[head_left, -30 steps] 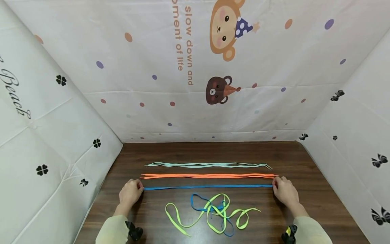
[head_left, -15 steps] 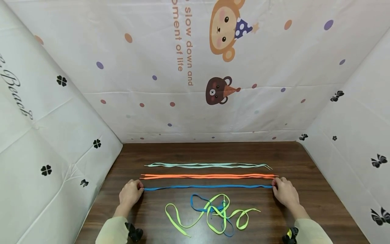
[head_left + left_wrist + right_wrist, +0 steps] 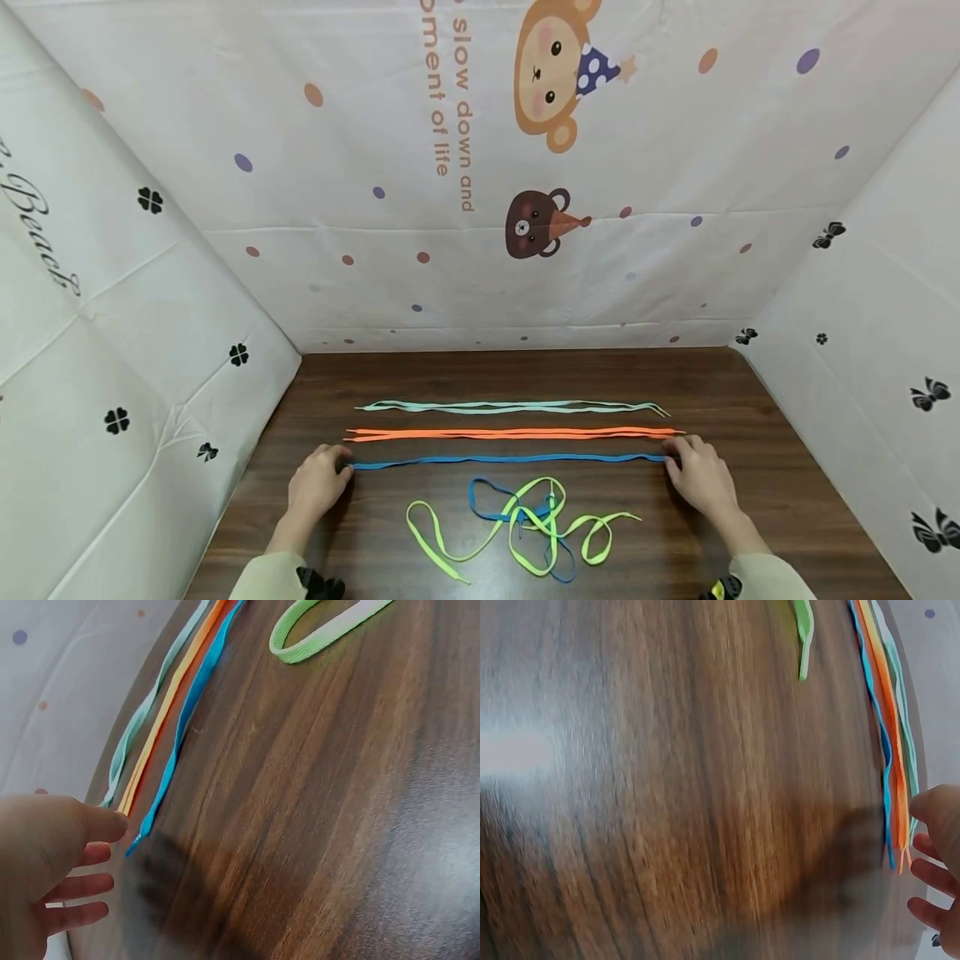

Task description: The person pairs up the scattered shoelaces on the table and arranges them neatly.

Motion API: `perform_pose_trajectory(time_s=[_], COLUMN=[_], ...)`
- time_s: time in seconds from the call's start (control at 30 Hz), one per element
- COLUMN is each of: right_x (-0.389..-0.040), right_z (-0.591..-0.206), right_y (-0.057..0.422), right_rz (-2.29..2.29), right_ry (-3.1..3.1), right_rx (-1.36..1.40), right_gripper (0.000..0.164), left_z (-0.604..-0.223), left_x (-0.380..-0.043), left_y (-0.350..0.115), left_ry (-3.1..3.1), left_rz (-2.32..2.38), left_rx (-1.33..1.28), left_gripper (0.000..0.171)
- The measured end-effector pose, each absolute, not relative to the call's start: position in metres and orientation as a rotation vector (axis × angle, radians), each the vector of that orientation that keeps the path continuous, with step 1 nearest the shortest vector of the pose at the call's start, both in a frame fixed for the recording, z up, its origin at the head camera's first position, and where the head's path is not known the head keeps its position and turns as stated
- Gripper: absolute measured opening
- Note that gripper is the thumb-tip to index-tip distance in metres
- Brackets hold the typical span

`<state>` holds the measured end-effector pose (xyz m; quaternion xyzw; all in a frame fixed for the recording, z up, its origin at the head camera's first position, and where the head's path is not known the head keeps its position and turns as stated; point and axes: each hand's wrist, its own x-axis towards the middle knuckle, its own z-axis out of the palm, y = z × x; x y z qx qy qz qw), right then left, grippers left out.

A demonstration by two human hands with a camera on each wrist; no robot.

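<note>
Wooden tabletop (image 3: 480, 372) below, and my left hand (image 3: 318, 483) and right hand (image 3: 703, 479) just let go, fingers parted; the blue shoelace (image 3: 510, 458) lies nearly straight, its straightening apparently done.

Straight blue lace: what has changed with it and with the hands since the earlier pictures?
The left hand and right hand have let go of the straight blue lace; the left has moved slightly outward. The lace now lies a little wavier than at first. The orange laces, mint laces, green lace and loose blue lace stayed put.
</note>
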<state>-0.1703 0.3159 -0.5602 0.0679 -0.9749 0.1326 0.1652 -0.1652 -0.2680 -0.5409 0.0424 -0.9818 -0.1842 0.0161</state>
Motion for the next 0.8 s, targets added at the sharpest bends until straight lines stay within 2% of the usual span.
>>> perform_pose_trajectory(time_s=[0.3, 0.47, 0.8], right_x=[-0.166, -0.163, -0.155], right_z=[-0.556, -0.555, -0.554], right_y=[0.299, 0.286, 0.256], right_rz=[0.383, 0.376, 0.439], right_ry=[-2.664, -2.658, -2.606], right_rx=[0.334, 0.415, 0.595], right_gripper=[0.028, 0.033, 0.033], left_z=[-0.534, -0.532, -0.532], left_x=[-0.159, -0.158, -0.162], left_y=[-0.24, -0.217, -0.161], left_ry=[-2.954, -2.87, -2.765], left_rz=[-0.534, -0.451, -0.441], left_rx=[-0.083, -0.282, -0.713], left_gripper=[0.031, 0.035, 0.036])
